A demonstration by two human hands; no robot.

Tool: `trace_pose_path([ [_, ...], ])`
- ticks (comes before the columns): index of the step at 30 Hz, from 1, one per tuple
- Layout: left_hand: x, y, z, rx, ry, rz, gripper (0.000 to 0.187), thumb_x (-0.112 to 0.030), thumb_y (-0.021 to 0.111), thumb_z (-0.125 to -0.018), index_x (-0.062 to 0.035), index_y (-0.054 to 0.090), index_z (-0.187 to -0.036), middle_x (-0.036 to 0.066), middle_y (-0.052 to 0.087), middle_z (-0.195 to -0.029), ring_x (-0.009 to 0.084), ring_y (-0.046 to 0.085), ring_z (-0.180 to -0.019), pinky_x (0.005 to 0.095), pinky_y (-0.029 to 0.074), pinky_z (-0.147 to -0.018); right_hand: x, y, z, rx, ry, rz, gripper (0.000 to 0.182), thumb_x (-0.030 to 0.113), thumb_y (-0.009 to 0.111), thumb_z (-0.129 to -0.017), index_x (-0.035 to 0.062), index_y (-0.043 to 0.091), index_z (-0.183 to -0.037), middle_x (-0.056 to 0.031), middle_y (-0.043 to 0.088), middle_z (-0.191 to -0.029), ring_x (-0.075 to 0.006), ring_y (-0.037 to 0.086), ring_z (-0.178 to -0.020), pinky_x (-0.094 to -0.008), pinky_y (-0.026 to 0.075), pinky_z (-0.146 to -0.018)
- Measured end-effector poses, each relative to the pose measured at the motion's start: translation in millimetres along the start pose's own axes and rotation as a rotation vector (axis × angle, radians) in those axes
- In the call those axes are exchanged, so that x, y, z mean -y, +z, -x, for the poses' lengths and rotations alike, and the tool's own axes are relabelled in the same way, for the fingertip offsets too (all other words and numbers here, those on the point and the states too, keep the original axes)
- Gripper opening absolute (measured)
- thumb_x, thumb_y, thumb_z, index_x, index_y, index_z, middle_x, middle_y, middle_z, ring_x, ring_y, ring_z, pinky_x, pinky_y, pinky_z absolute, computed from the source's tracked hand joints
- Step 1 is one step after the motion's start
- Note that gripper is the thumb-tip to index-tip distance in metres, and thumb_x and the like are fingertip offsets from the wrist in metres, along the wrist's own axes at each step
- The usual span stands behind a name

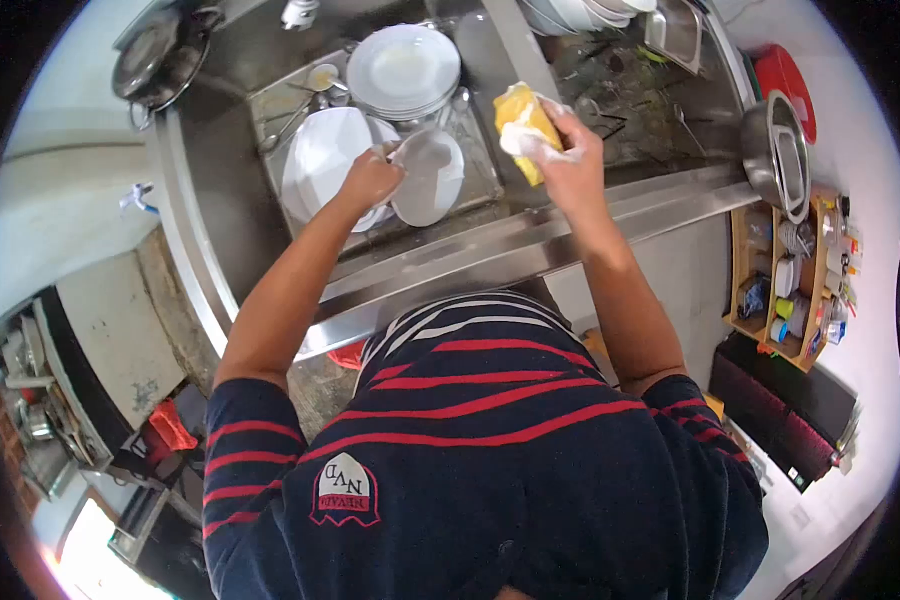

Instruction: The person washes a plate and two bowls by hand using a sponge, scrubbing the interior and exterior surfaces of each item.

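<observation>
My left hand (373, 176) is closed on the edge of a round pale plate (428, 178), tilted over the left sink basin. In my right hand (570, 150) is a yellow sponge (523, 120) with white foam on it, held above the basin's right side. Foam also covers some of the fingers. Under and left of my left hand lie white dishes (325, 150). Behind the held plate stands a stack of white plates (404, 68). Spoons (290, 125) and a small ladle (323, 77) lie beside the stack.
A metal pot (162, 62) stands at the back left. In the right basin are white bowls (580, 14), a metal tray (674, 35) and utensils. Metal bowls (775, 155) and a red basin (785, 90) are at the far right. The steel sink rim (430, 270) runs before my body.
</observation>
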State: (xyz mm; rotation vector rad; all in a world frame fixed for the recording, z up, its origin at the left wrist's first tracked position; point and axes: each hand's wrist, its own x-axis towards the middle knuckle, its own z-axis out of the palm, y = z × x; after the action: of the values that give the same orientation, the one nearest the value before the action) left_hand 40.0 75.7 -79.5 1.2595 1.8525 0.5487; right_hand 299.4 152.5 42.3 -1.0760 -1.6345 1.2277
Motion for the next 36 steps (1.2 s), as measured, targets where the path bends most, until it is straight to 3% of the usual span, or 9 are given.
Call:
trace_pose_path([
  [6,75,91,-105,0.409,0.234,-0.701,0.043,-0.034,0.049,-0.078,0.0018,0.067,-0.093,0.026,0.065,-0.095,0.0419,0.062,-0.091,0.0448,0.050,-0.082,11,-36,19,0.070,0.044,-0.016,0.053,0.003,0.075,-0.069,-0.0047,0.059,-0.118,-0.0141,0.060,-0.114,-0.0200,0.057,-0.105,-0.0306,0.043,-0.094],
  [9,128,121,-135,0.381,0.316,-0.632,0.041,-0.034,0.047,-0.079,-0.0001,0.068,-0.084,0.024,0.066,-0.092,0.0400,0.064,-0.086,0.0459,0.050,-0.077,3,-56,21,0.094,0.069,-0.025,0.054,0.007,0.077,-0.069,-0.0038,0.059,-0.118,-0.0133,0.059,-0.113,-0.0199,0.056,-0.106,-0.0311,0.042,-0.094],
  [13,112,124,-119,0.361,0.417,-0.815,0.035,-0.033,0.051,-0.078,-0.0024,0.070,-0.080,0.023,0.066,-0.091,0.0354,0.066,-0.085,0.0439,0.051,-0.076,-21,-77,14,0.116,0.038,-0.010,0.055,0.009,0.077,-0.069,-0.0038,0.058,-0.119,-0.0134,0.060,-0.111,-0.0204,0.057,-0.105,-0.0311,0.043,-0.093],
  [15,68,108,-100,0.501,0.172,-0.909,0.034,-0.032,0.053,-0.078,-0.0026,0.070,-0.079,0.023,0.066,-0.093,0.0338,0.065,-0.090,0.0416,0.051,-0.080,-28,-82,6,0.133,0.041,-0.047,0.056,0.010,0.078,-0.069,-0.0038,0.058,-0.120,-0.0134,0.060,-0.111,-0.0202,0.057,-0.104,-0.0309,0.043,-0.093],
  [22,33,85,-89,0.239,-0.049,-0.738,0.040,-0.035,0.053,-0.085,0.0013,0.069,-0.085,0.023,0.066,-0.095,0.0352,0.062,-0.098,0.0427,0.049,-0.086,-51,-99,-40,0.197,0.091,-0.109,0.053,0.016,0.078,-0.070,-0.0013,0.061,-0.117,-0.0111,0.061,-0.106,-0.0190,0.059,-0.100,-0.0296,0.044,-0.089],
  [25,18,64,-96,0.031,0.073,-0.536,0.039,-0.036,0.057,-0.086,0.0015,0.068,-0.091,0.022,0.067,-0.094,0.0355,0.064,-0.095,0.0425,0.050,-0.084,-61,-110,-58,0.124,-0.004,-0.126,0.053,0.016,0.078,-0.069,0.0003,0.061,-0.117,-0.0109,0.061,-0.106,-0.0189,0.059,-0.100,-0.0295,0.045,-0.088],
  [29,-112,13,-114,-0.378,0.008,0.068,0.037,-0.034,0.062,-0.086,0.0003,0.066,-0.101,0.015,0.068,-0.080,0.0273,0.066,-0.073,0.0354,0.050,-0.070,-70,-123,-65,0.016,-0.001,-0.123,0.051,0.016,0.078,-0.069,0.0008,0.063,-0.115,-0.0090,0.062,-0.104,-0.0181,0.059,-0.098,-0.0289,0.045,-0.086],
  [33,-258,3,-153,-0.400,0.107,0.307,0.048,-0.044,0.064,-0.085,0.0012,0.065,-0.102,0.010,0.064,-0.075,0.0154,0.062,-0.066,0.0271,0.047,-0.058,-83,-116,-65,-0.046,0.068,-0.295,0.052,0.021,0.080,-0.068,-0.0004,0.064,-0.113,-0.0100,0.062,-0.101,-0.0188,0.060,-0.094,-0.0290,0.046,-0.083],
  [36,-319,14,-199,-0.326,0.009,0.228,0.055,-0.046,0.066,-0.083,0.0047,0.062,-0.104,0.011,0.064,-0.077,0.0178,0.062,-0.061,0.0280,0.049,-0.056,-67,-126,-64,0.025,0.040,-0.135,0.053,0.015,0.077,-0.070,-0.0029,0.061,-0.117,-0.0104,0.062,-0.104,-0.0185,0.058,-0.098,-0.0292,0.044,-0.088],
])
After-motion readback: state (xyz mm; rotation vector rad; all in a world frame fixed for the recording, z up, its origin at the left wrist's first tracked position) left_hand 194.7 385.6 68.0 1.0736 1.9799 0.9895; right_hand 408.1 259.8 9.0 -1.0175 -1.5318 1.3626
